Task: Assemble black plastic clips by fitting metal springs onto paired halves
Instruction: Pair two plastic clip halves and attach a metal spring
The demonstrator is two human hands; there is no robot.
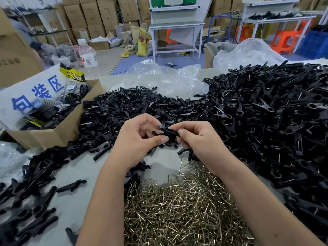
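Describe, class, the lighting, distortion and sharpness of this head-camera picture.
Head view: even overhead light with soft shadows; wide-angle bending curves the tabletop and forearms at the edges; both bare hands, left hand and right hand, and the black plastic clip halves are sharp; the brass-coloured wire springs glint; the clear plastic bags show glare.

The table [85,178] has a pale grey top. A heap of metal springs [177,206] lies at its near edge, in the middle. A big pile of assembled black clips [266,112] covers the right side. Loose black clip halves [124,107] lie in the centre and along the left edge. A cardboard box [58,130] stands at the far left corner, and clear plastic bags [165,79] lie at the far edge.
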